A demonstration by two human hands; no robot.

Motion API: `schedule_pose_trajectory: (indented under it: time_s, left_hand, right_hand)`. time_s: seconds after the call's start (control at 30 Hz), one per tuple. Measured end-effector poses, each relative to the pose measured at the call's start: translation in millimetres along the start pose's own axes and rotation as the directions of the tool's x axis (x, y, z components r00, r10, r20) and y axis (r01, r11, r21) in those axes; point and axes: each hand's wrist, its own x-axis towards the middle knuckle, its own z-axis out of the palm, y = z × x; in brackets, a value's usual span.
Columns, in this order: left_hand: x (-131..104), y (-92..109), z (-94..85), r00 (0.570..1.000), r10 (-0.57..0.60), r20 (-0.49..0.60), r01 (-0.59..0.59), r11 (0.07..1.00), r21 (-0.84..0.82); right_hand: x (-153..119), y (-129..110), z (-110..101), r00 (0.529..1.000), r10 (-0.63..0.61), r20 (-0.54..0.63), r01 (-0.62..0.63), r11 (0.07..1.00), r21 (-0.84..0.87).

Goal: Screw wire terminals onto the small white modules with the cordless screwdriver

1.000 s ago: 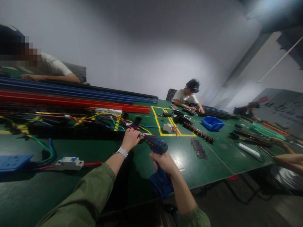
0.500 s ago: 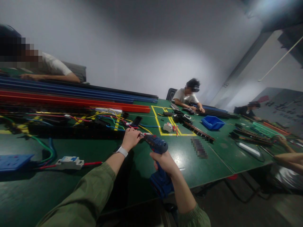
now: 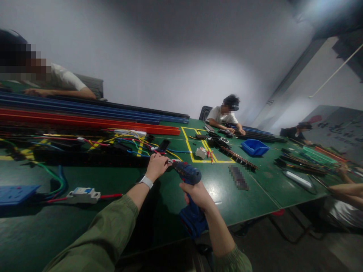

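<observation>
My right hand [image 3: 198, 194] is wrapped round the grip of a blue cordless drill [image 3: 193, 174], whose chuck points left toward my other hand. My left hand [image 3: 157, 167], with a pale watch band on the wrist, has its fingers closed at the drill's tip. A small whitish and red piece [image 3: 173, 161] shows there, too small to name. Beside the left hand ends a long black strip [image 3: 113, 158] lying on the table, with coloured wires [image 3: 136, 140] behind it. What the left fingers grip is mostly hidden.
The green table [image 3: 252, 204] also bears a blue power strip [image 3: 18, 194], a white circuit breaker [image 3: 84, 194] on red wire, red channels [image 3: 136, 126], a blue bin [image 3: 254, 147] and another breaker [image 3: 201, 152]. Co-workers sit at the far side and to the right.
My hands and the drill stay almost where they were. At the far right, a co-worker's hand has shifted slightly.
</observation>
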Motion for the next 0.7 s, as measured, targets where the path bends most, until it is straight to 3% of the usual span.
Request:
schedule_pose_trajectory:
  time_s: [0.7]
  left_hand:
    - [0.0, 1.0, -2.1, 1.0, -0.016, 0.025, 0.016, 1.0, 0.002]
  right_hand:
    - [-1.0, -4.5, 1.0, 0.998, 0.059, -0.02, -0.059, 0.998, 0.005]
